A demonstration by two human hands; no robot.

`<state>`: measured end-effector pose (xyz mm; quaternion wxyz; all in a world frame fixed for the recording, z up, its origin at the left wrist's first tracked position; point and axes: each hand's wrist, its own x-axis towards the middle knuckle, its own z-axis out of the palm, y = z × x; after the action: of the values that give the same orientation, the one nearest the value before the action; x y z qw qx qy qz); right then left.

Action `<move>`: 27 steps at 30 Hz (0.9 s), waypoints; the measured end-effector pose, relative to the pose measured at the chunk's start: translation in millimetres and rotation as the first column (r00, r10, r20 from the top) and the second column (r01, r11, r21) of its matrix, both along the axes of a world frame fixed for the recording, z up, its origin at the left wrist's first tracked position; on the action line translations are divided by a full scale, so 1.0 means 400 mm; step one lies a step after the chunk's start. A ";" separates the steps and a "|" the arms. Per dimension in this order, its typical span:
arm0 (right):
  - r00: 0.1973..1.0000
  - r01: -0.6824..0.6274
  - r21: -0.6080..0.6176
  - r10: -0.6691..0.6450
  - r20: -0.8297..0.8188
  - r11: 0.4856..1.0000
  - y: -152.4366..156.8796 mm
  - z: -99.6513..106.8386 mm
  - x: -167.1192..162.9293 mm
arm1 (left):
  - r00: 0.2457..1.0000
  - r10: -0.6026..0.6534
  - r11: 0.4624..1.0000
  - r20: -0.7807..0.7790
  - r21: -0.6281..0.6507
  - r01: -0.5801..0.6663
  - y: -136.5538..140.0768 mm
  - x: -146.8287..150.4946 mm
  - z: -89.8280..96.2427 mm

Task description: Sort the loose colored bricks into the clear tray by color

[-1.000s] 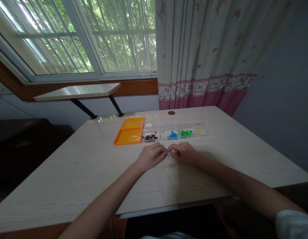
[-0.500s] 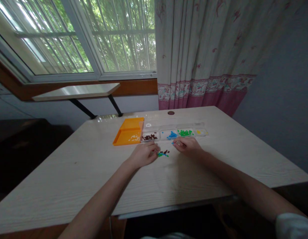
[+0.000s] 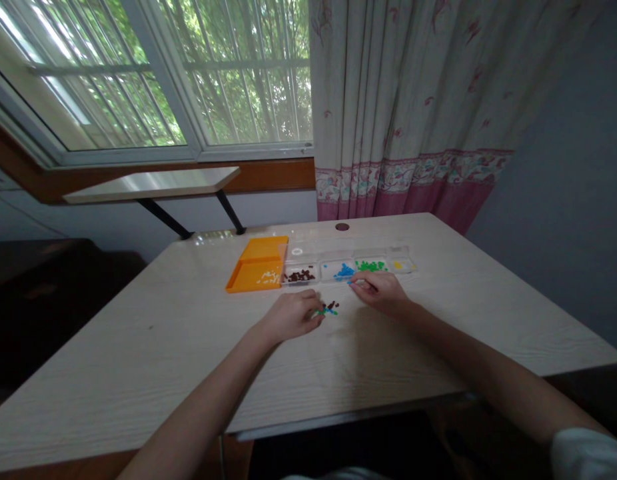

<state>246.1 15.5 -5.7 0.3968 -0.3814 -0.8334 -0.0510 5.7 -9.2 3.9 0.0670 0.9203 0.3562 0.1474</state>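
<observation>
My left hand (image 3: 294, 314) rests on the table with its fingers curled round the left end of a small cluster of brown, green and blue pieces (image 3: 331, 309). Part of that cluster is hidden by the fingertips. Between the thumb and forefinger of my right hand (image 3: 381, 291) a tiny blue piece (image 3: 350, 283) is pinched, just in front of the clear tray. Loose blue pieces (image 3: 344, 271) lie in the tray compartment beyond it. Green pieces (image 3: 371, 266) fill the compartment to their right, partly behind my right hand.
The clear compartment tray (image 3: 318, 270) also holds brown pieces (image 3: 299, 274) and a few yellow ones (image 3: 398, 265). At its left, an orange case (image 3: 246, 273) contains white pieces (image 3: 270, 275). A raised shelf (image 3: 158, 183) stands at the table's (image 3: 153, 373) back left.
My right hand has shifted slightly away from me, toward the tray, with the blue piece. My left hand has moved slightly nearer to me and right, covering more of the cluster's left end.
</observation>
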 end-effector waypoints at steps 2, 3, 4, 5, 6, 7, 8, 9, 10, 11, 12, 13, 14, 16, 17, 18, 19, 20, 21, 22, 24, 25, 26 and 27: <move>1.000 0.004 -0.007 -0.004 -0.005 1.000 -0.001 0.001 0.000 | 1.000 0.000 1.000 -0.006 -0.002 0.000 -0.004 0.006 0.001; 1.000 0.003 -0.005 -0.003 -0.008 1.000 -0.001 0.002 0.000 | 1.000 0.000 1.000 -0.010 -0.001 0.000 -0.005 0.008 0.002; 1.000 0.002 0.001 -0.002 -0.013 1.000 -0.001 0.002 0.000 | 1.000 0.001 1.000 -0.017 0.000 -0.001 -0.007 0.010 0.002; 1.000 0.000 0.006 0.000 -0.016 1.000 -0.002 0.003 -0.001 | 1.000 0.002 1.000 -0.023 0.002 -0.002 -0.008 0.012 0.003; 1.000 -0.001 0.011 0.002 -0.021 1.000 -0.002 0.003 -0.001 | 1.000 0.003 1.000 -0.026 0.006 -0.003 -0.008 0.013 0.003; 1.000 -0.001 0.015 0.002 -0.025 1.000 -0.002 0.003 -0.001 | 1.000 0.004 1.000 -0.027 0.011 -0.003 -0.009 0.014 0.003; 1.000 0.000 0.017 0.000 -0.029 1.000 -0.002 0.003 -0.001 | 1.000 0.004 1.000 -0.027 0.016 -0.004 -0.009 0.014 0.003; 0.999 0.001 0.018 0.000 -0.033 1.000 -0.002 0.002 -0.001 | 1.000 0.006 1.000 -0.026 0.020 -0.006 -0.009 0.015 0.003; 0.999 0.004 0.013 -0.003 -0.038 1.000 -0.001 0.002 -0.001 | 1.000 0.008 1.000 -0.025 0.021 -0.007 -0.009 0.015 0.003; 0.999 0.009 0.003 -0.008 -0.041 1.000 0.001 0.001 -0.001 | 1.000 0.010 1.000 -0.023 0.019 -0.009 -0.009 0.015 0.002; 0.999 0.015 -0.012 -0.016 -0.041 1.000 0.004 0.000 -0.001 | 1.000 0.011 1.000 -0.020 0.015 -0.010 -0.009 0.015 0.001; 0.999 0.025 -0.031 -0.026 -0.037 0.999 0.007 -0.001 0.000 | 1.000 0.010 1.000 -0.015 0.011 -0.009 -0.008 0.015 0.000; 0.999 0.041 -0.056 -0.043 -0.034 0.998 0.012 -0.003 0.001 | 1.000 0.006 1.000 -0.009 0.006 -0.005 -0.008 0.015 -0.001; 0.995 0.088 -0.117 -0.092 -0.025 0.989 0.023 -0.006 0.003 | 1.000 -0.005 1.000 0.005 -0.002 0.005 -0.007 0.015 -0.002; 0.992 0.116 -0.148 -0.120 -0.024 0.982 0.029 -0.008 0.005 | 1.000 -0.010 1.000 0.009 -0.004 0.010 -0.007 0.015 -0.003; 0.989 0.142 -0.179 -0.149 -0.024 0.974 0.035 -0.010 0.007 | 1.000 -0.012 1.000 0.011 -0.004 0.012 -0.007 0.016 -0.003; 0.984 0.167 -0.207 -0.176 -0.023 0.964 0.041 -0.012 0.008 | 1.000 -0.011 1.000 0.008 -0.001 0.011 -0.007 0.016 -0.003; 0.980 0.189 -0.229 -0.199 -0.021 0.955 0.046 -0.014 0.010 | 1.000 -0.009 1.000 0.003 0.002 0.009 -0.007 0.017 -0.002; 0.976 0.207 -0.245 -0.219 -0.020 0.947 0.051 -0.016 0.011 | 1.000 -0.007 1.000 -0.005 0.005 0.007 -0.008 0.018 -0.002; 0.972 0.224 -0.253 -0.236 -0.019 0.941 0.055 -0.018 0.011 | 1.000 -0.005 1.000 -0.012 0.007 0.005 -0.008 0.018 -0.001; 0.964 0.250 -0.253 -0.264 -0.021 0.935 0.062 -0.020 0.011 | 1.000 -0.008 1.000 -0.015 0.005 0.009 -0.009 0.020 -0.001; 0.961 0.260 -0.248 -0.274 -0.025 0.933 0.065 -0.021 0.011 | 1.000 -0.011 1.000 -0.011 0.003 0.011 -0.009 0.020 -0.001; 0.959 0.267 -0.241 -0.282 -0.029 0.933 0.067 -0.022 0.010 | 1.000 -0.013 1.000 -0.005 0.002 0.013 -0.009 0.021 -0.001; 0.957 0.273 -0.234 -0.289 -0.032 0.933 0.069 -0.022 0.010 | 1.000 -0.014 1.000 0.001 0.001 0.014 -0.009 0.021 -0.001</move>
<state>250.1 43.1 -14.5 0.3665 -0.5410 -0.7570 0.0010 14.2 -12.9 3.4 0.0677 0.9227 0.3496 0.1474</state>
